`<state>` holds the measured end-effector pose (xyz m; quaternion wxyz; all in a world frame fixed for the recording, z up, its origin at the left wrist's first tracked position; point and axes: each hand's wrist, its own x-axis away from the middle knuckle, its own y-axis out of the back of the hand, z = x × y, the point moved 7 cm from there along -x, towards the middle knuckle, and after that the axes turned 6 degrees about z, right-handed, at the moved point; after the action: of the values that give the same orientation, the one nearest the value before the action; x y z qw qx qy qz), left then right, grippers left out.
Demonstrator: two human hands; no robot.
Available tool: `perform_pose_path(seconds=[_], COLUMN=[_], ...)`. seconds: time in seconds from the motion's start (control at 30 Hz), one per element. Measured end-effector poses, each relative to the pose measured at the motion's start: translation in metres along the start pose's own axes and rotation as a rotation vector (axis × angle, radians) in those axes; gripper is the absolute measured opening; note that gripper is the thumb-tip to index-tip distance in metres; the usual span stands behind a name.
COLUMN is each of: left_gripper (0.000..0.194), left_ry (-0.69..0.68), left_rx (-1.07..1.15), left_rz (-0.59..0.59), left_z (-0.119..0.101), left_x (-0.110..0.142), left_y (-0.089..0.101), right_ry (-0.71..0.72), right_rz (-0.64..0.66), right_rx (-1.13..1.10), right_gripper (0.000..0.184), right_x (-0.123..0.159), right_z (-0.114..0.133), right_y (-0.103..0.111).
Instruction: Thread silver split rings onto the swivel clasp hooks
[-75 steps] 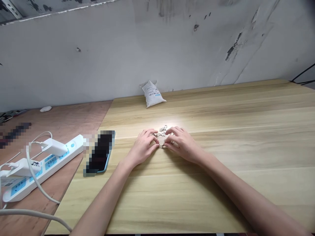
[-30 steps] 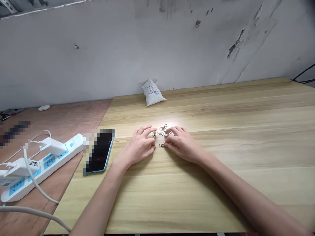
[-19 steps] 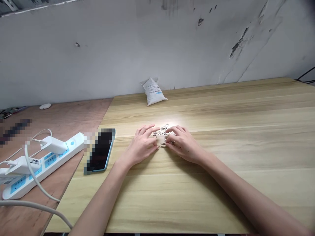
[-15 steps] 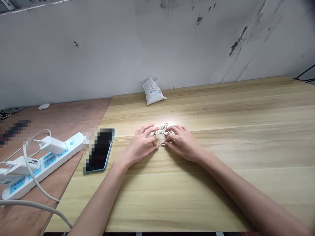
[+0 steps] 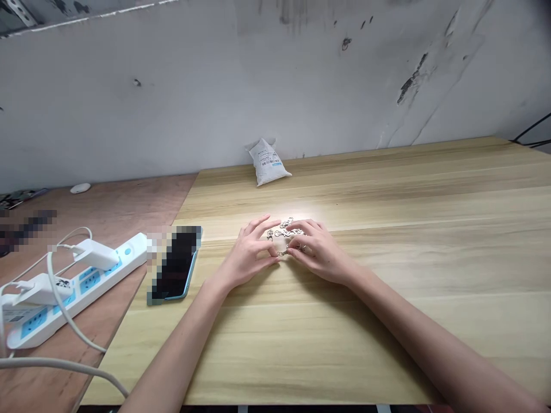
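A small heap of silver metal clasps and rings (image 5: 284,227) lies on the light wooden table (image 5: 387,241), in a bright patch of light. My left hand (image 5: 247,255) rests just left of the heap, thumb and forefinger pinched on one small metal clasp (image 5: 282,253). My right hand (image 5: 318,252) sits on the right side, fingers curled and pinching the other end of the same clasp. Both hands meet over the tabletop in front of the heap.
A dark phone in a blue case (image 5: 174,265) lies at the table's left edge. A white power strip (image 5: 73,287) with plugged chargers and cables sits on the reddish board to the left. A small white bag (image 5: 267,162) leans near the wall.
My hands drew apart for a moment, then came back together on one clasp in front of the heap. The left fingers are spread a little more than before.
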<state>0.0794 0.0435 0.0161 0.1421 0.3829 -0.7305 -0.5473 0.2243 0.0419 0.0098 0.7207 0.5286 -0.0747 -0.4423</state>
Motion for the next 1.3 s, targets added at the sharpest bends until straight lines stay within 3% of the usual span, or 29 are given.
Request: perform_pose_path(seconds=[0.2, 0.63, 0.77, 1.03, 1.3], left_gripper=[0.016, 0.019, 0.015, 0.016, 0.015], left_ry=[0.012, -0.009, 0.038, 0.043, 0.125], left_rx=[-0.028, -0.007, 0.029, -0.009, -0.01], left_rz=[-0.005, -0.052, -0.135, -0.245, -0.208], left_z=[0.002, -0.004, -0.004, -0.013, 0.0], left_x=[0.0, -0.001, -0.001, -0.001, 0.0], left_y=[0.001, 0.004, 0.01, 0.015, 0.015], right_ry=[0.011, -0.065, -0.016, 0.029, 0.072], right_rz=[-0.02, -0.059, -0.032, -0.106, -0.104], right_rx=[-0.034, 0.189, 0.174, 0.201, 0.195], right_gripper=[0.012, 0.017, 0.025, 0.023, 0.02], right_x=[0.001, 0.0, -0.001, -0.003, -0.002], right_z=[-0.002, -0.003, 0.008, 0.015, 0.014], right_y=[0.001, -0.001, -0.006, -0.016, -0.016])
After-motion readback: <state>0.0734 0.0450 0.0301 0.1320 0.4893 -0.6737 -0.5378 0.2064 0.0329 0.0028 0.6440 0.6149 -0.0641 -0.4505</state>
